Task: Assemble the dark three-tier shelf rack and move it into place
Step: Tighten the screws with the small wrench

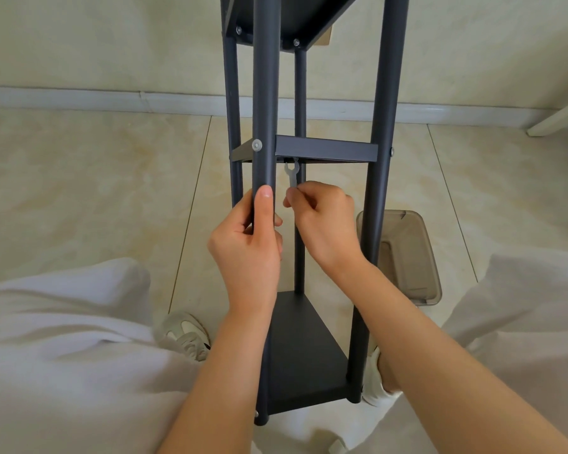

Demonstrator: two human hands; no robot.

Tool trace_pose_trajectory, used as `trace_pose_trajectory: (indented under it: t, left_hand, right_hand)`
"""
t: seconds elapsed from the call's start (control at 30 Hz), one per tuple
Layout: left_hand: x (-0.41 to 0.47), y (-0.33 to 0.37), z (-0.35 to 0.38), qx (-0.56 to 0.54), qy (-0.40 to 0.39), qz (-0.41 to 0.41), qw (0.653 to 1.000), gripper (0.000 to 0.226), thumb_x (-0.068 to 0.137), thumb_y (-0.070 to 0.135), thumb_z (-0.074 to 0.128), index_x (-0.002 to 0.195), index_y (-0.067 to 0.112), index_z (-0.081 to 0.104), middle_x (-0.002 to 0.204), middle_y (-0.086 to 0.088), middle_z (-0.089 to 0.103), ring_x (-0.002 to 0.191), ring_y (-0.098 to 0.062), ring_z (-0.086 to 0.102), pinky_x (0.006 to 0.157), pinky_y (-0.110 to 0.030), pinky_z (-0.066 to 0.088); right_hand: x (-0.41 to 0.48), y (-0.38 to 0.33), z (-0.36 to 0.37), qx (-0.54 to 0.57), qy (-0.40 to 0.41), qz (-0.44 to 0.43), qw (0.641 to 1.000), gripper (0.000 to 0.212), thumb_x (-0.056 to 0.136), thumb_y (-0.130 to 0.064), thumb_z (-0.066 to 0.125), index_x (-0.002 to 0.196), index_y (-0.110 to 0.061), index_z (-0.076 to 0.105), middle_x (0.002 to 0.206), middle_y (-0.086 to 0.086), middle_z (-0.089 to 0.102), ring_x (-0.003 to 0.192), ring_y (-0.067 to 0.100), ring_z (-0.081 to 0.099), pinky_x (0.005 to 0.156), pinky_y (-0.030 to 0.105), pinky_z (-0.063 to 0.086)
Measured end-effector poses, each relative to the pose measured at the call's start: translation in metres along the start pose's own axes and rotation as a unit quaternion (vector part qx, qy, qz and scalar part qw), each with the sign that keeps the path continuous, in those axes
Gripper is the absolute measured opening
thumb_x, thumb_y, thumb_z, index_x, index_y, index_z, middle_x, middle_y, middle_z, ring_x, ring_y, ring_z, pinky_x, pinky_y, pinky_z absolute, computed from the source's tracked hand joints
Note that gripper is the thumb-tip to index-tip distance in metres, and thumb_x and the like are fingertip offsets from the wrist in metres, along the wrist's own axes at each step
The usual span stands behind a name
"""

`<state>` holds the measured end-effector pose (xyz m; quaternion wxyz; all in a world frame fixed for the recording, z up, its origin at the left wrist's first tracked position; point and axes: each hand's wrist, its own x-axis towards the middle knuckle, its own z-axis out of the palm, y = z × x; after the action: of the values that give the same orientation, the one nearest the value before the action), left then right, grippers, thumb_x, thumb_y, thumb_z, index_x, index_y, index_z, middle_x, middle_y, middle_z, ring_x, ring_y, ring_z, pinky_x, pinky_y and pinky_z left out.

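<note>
The dark three-tier shelf rack (325, 148) lies on the floor between my legs, its poles running away from me. My left hand (248, 244) grips the near left pole (264, 93), thumb lying along it. My right hand (322, 221) pinches a small flat silver wrench (292, 174), whose open jaw points up at the underside of the middle shelf, just right of that pole. A silver bolt head (257, 145) shows on the pole at the middle shelf. The nearest shelf panel (304, 348) sits below my wrists.
A translucent grey plastic bin (407, 257) stands on the tile floor right of the rack. My knees in pale trousers flank the rack, with a shoe (186, 334) on the left. A white baseboard (112, 99) runs along the wall ahead.
</note>
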<state>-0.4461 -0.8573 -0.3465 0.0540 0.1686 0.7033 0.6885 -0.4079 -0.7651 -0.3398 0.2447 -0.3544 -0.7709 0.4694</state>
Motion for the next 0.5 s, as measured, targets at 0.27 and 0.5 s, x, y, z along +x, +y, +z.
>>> trace_pose_trajectory:
  t: [0.27,0.5]
  left_hand:
    - [-0.001,0.000,-0.001,0.013,-0.002,0.005,1.000,0.040,0.102,0.036,0.054,0.082,0.005,0.069,0.062,0.002,0.061,0.047,-0.016,0.057,0.046,-0.021,0.043]
    - [0.000,0.000,-0.001,0.014,-0.002,0.006,1.000,0.038,0.102,0.034,0.054,0.083,0.005,0.070,0.062,0.003,0.061,0.046,-0.016,0.056,0.046,-0.021,0.043]
  right_hand:
    - [-0.004,-0.026,-0.015,-0.045,-0.016,-0.041,0.998,0.025,0.099,-0.011,0.054,0.083,-0.006,0.073,0.055,-0.016,0.050,0.053,-0.005,0.052,0.057,0.005,0.037]
    - [0.001,-0.035,-0.021,-0.050,-0.002,-0.046,0.998,0.024,0.097,-0.011,0.057,0.084,-0.007,0.076,0.051,-0.016,0.048,0.048,-0.002,0.050,0.054,0.006,0.036]
